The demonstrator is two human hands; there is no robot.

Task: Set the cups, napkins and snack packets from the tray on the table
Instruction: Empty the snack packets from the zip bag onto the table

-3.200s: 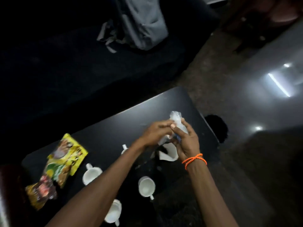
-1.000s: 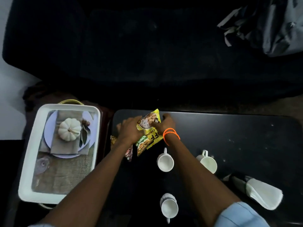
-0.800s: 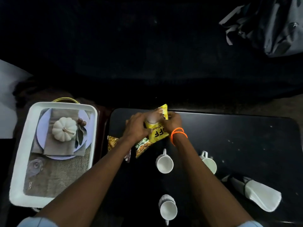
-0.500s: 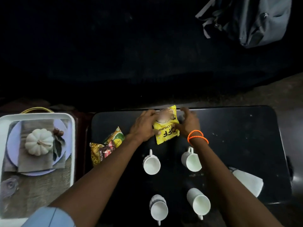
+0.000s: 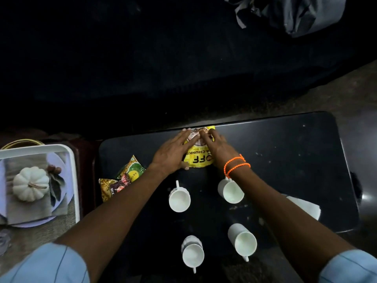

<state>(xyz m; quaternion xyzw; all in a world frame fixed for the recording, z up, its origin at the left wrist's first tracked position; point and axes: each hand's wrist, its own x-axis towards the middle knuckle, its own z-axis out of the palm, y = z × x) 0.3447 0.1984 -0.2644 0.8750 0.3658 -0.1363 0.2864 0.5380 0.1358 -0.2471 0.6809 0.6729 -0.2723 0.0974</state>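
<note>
Both hands are lying flat on the yellow snack packet (image 5: 199,158) at the far edge of the black table (image 5: 285,152). Going left to right: the white tray (image 5: 76,180) is sitting beside the table, carrying only a small white pumpkin (image 5: 30,183) on a plate, with none of the task's things showing in the part in view. Next, two more snack packets (image 5: 120,182) are lying overlapped near the table's left edge. The left hand (image 5: 173,154) is pressing on the yellow packet's left side with fingers spread, not clamping it; the right hand (image 5: 218,149), with an orange wristband (image 5: 235,166), is doing the same on its right side. Four white cups (image 5: 179,198) are standing upright in two pairs nearer the person, and a white napkin (image 5: 304,204) is lying at the right.

To finish this step well, I judge the hands should be smoothing the packet flat, squaring it with the table edge, then lifting straight off without dragging it or brushing the cups.
</note>
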